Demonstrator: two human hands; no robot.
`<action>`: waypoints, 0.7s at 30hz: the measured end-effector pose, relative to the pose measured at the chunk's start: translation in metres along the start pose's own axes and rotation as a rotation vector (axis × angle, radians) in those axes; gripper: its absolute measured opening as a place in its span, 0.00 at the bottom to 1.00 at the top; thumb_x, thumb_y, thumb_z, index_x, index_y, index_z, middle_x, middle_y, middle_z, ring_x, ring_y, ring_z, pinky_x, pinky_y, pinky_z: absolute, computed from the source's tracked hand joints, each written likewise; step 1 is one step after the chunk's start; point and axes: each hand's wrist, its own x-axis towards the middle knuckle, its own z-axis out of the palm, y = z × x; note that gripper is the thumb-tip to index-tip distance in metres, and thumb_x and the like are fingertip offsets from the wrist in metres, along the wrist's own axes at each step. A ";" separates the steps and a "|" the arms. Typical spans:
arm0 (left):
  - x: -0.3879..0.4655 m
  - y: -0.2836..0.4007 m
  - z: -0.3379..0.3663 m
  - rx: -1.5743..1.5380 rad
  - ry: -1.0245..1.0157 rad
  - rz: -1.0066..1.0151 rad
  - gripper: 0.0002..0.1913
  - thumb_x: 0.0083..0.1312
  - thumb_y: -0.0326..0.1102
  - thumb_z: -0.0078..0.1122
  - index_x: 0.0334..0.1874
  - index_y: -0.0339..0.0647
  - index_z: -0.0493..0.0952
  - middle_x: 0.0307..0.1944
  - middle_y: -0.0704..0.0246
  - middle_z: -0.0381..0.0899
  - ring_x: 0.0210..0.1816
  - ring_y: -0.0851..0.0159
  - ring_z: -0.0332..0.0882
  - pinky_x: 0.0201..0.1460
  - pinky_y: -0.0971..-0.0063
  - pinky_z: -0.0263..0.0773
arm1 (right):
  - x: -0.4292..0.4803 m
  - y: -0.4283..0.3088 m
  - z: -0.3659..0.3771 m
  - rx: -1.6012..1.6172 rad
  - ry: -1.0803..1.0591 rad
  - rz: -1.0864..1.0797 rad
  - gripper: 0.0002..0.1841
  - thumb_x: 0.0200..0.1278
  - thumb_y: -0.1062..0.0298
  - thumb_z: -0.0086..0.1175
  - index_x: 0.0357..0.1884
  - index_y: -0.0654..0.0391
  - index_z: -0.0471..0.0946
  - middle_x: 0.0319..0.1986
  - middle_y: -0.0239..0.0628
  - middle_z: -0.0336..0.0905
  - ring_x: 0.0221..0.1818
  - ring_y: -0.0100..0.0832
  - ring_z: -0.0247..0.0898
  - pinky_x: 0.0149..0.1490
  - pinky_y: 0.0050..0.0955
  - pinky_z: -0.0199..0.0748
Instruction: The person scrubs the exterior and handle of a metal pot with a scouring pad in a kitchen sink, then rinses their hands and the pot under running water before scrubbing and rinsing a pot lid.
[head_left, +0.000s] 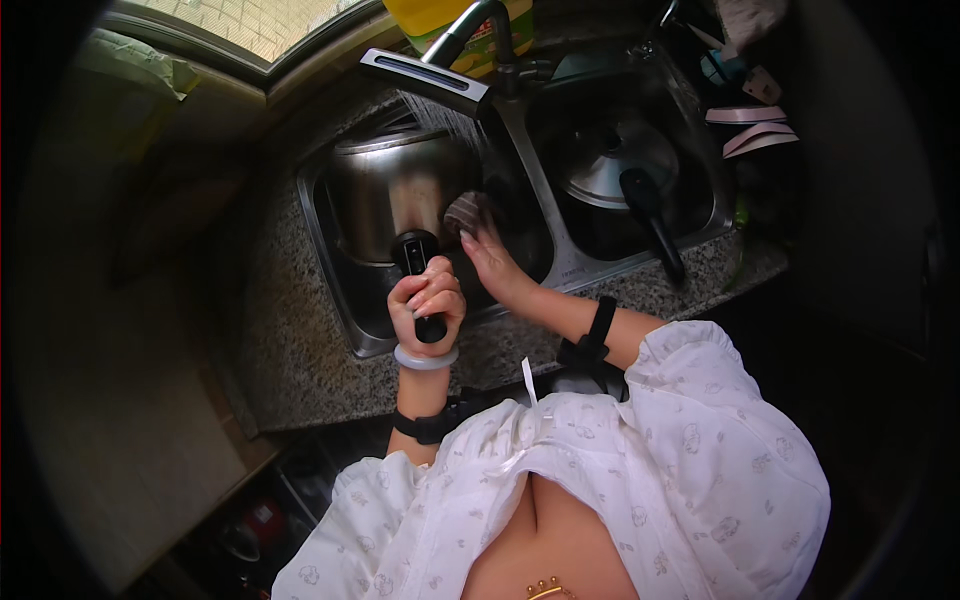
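Note:
A stainless steel pot (367, 191) lies tipped on its side in the left sink basin (360, 341). My left hand (429, 300) is wrapped around its black handle (415, 251). In my right hand (495, 262) is a grey-brown striped cloth (465, 213), held against or close beside the pot's wall; contact is hard to make out. Water falls in a spray from the wide head of the faucet (427, 79) at the back of the basin. The pot's inside is hidden from me.
A metal lid (622, 169) sits in the right basin, with a long black handle (656, 232) reaching over the front rim. Behind the faucet stands a yellow and green container (409, 19). Granite countertop (300, 375) surrounds the sink. Pink-edged items (750, 124) lie at the right.

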 end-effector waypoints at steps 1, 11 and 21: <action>0.002 -0.001 -0.001 0.007 0.018 -0.016 0.09 0.54 0.19 0.45 0.27 0.40 0.57 0.12 0.73 0.60 0.13 0.75 0.64 0.18 0.83 0.69 | 0.013 0.005 -0.006 0.000 0.005 0.002 0.24 0.69 0.57 0.37 0.60 0.62 0.62 0.62 0.53 0.54 0.64 0.48 0.49 0.68 0.31 0.41; 0.006 -0.002 -0.002 -0.136 0.086 0.059 0.10 0.62 0.26 0.46 0.23 0.42 0.58 0.12 0.74 0.61 0.14 0.76 0.65 0.21 0.83 0.68 | 0.042 -0.039 -0.006 -0.273 -0.482 -0.099 0.21 0.61 0.53 0.44 0.56 0.44 0.72 0.69 0.26 0.45 0.72 0.46 0.23 0.65 0.64 0.25; 0.018 0.004 -0.003 -0.322 -0.054 0.040 0.10 0.60 0.24 0.48 0.23 0.42 0.59 0.14 0.74 0.62 0.14 0.77 0.66 0.22 0.83 0.69 | 0.081 0.007 -0.047 -0.463 -0.336 0.156 0.15 0.60 0.60 0.47 0.28 0.63 0.76 0.46 0.50 0.72 0.48 0.54 0.65 0.49 0.47 0.66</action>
